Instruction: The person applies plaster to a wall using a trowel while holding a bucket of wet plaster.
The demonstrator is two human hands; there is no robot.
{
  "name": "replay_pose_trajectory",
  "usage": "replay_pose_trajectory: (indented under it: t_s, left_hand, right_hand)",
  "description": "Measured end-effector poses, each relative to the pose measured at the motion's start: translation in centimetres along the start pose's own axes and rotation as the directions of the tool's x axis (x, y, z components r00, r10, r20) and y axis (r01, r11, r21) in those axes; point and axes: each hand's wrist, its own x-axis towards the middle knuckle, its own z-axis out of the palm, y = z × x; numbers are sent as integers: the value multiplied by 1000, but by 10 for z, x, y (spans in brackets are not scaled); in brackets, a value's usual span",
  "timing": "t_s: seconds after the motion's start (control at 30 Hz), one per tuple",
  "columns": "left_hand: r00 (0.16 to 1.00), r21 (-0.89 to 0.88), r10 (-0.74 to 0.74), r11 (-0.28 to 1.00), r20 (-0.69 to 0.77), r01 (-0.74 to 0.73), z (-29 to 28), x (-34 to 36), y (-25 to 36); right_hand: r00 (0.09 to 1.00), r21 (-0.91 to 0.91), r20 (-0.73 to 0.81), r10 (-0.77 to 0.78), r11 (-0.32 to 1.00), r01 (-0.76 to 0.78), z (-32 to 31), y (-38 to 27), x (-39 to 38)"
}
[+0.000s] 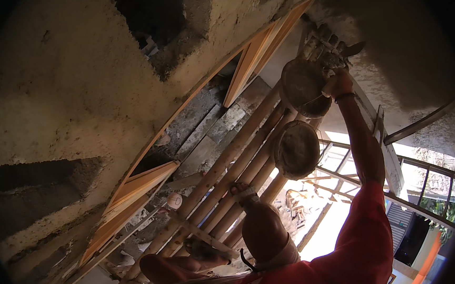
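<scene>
My right arm, in a red sleeve, stretches up and right. Its hand [338,84], with a dark band at the wrist, is closed beside the upper round, mortar-stained pan [301,79]. Just past the fingers a dark, pointed blade [354,49] juts out, looking like a trowel; its handle is hidden by the hand. A second round pan [295,149], coated in grey, sits just below the first. Low in the picture my left arm is bent, and its hand [196,263] is closed by a dark, flattish object [206,248] whose kind is unclear in the shade.
One bare leg shows, its sandalled foot [244,191] on a platform of round wooden poles [229,168]. A rough plastered wall [76,89] with dark openings curves along the left, edged by wooden frames [248,61]. Metal railings [431,186] stand at right; rubble [298,205] lies below.
</scene>
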Motion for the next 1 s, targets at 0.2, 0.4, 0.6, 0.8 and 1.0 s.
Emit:
replay_pose_trajectory:
  t_s: [0.2, 0.4, 0.6, 0.8, 1.0]
  left_hand:
    - [938, 250, 217, 957, -269, -149, 70, 74, -10]
    - [814, -48, 195, 964, -548, -263, 133, 113, 19]
    - [720, -386, 136, 769, -680, -510, 143, 131, 126]
    - [831, -754, 65, 387, -552, -531, 169, 132, 148]
    - [921, -919, 15, 63, -390, -390, 170, 124, 140]
  right_hand:
    - [930, 160, 362, -71, 987, 13, 50, -22, -114]
    - [635, 31, 772, 35, 995, -92, 101, -41, -262]
    - [341, -178, 922, 181, 983, -40, 126, -10, -402]
    - [-75, -441, 888, 454, 886, 142, 174, 45, -563]
    - [-266, -443, 801, 536, 830, 338, 218, 116, -673]
